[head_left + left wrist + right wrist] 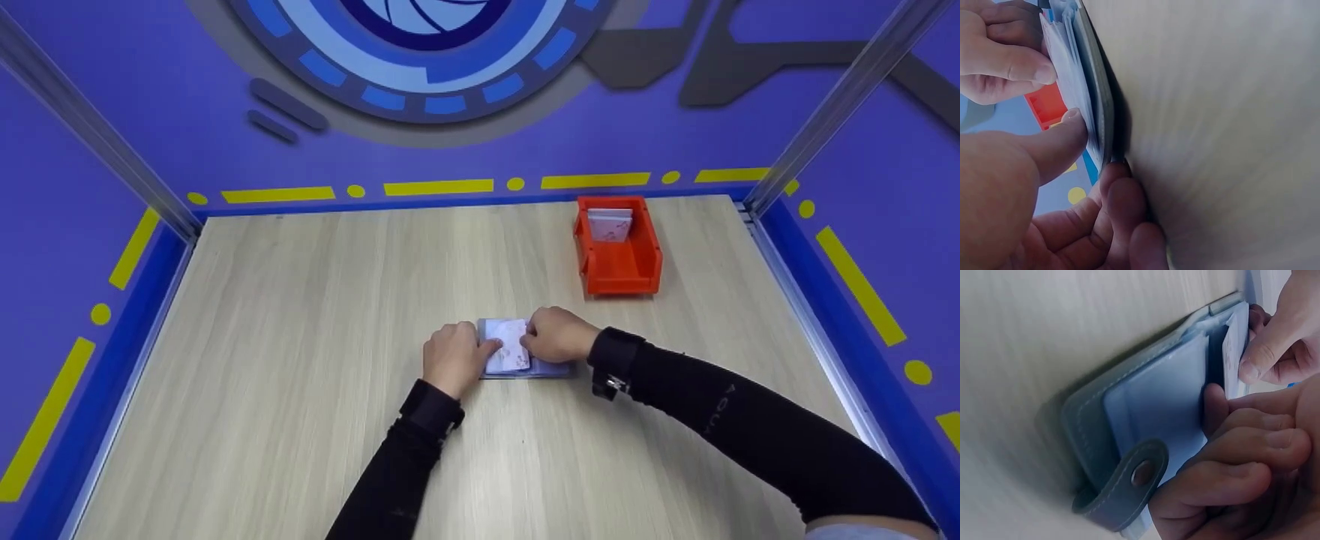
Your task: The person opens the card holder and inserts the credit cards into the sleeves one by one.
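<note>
Tabletop (315,337); card (513,358) over wallet (1151,405), between left fingers (1127,199), right fingers (1230,482).

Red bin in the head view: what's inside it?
Whitish cards with a pinkish pattern stand or lean at the far end of the red bin; its floor shows in front of them. The foremost hides most of any behind, so their number can't be told.

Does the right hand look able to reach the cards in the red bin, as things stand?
Probably yes: the red bin is open on top, the cards sit toward its back, and nothing visible blocks the right hand. It would likely first release the white card at the wallet.
</note>
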Available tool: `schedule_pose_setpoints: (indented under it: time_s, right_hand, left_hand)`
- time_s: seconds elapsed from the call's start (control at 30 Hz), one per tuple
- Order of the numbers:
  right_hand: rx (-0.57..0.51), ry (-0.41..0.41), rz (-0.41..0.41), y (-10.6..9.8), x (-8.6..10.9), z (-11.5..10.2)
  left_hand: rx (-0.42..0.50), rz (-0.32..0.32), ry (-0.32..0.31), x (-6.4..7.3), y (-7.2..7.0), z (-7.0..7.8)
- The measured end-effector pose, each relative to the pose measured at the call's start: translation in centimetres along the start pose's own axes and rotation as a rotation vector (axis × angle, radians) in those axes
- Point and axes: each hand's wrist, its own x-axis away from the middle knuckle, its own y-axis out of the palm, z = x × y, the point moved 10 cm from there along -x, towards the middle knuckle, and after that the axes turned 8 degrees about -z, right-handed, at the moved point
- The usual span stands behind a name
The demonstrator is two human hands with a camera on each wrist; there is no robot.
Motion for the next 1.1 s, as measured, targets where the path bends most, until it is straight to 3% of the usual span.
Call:
schedule_pose_setpoints:
  time_s: [0.5, 0.67, 0.77, 0.8, 1.1]
  right_hand:
    - [-0.002, 0.012, 0.042, 0.7, -0.9, -0.7]
    - [0.004, -0.045, 0.060, 1.1, -2.0, -0.3]
    - [0.023, -0.059, 0.061, 1.1, -1.8, -0.5]
    - [0.029, -0.030, 0.046, 0.7, -1.2, -1.2]
    - [0.083, -0.088, 0.074, -0.8, -0.4, -0.9]
  left_hand:
    - [-0.031, 0.016, 0.029, 0.0, -0.3, 0.3]
    - [-0.043, 0.029, 0.034, 0.3, -0.4, 0.4]
    - [-0.044, 0.030, 0.029, 0.4, -0.4, 0.5]
    - [-0.043, 0.027, 0.026, 0.4, -0.3, 0.6]
    - [-0.031, -0.001, 0.006, 0.2, -0.1, 0.4]
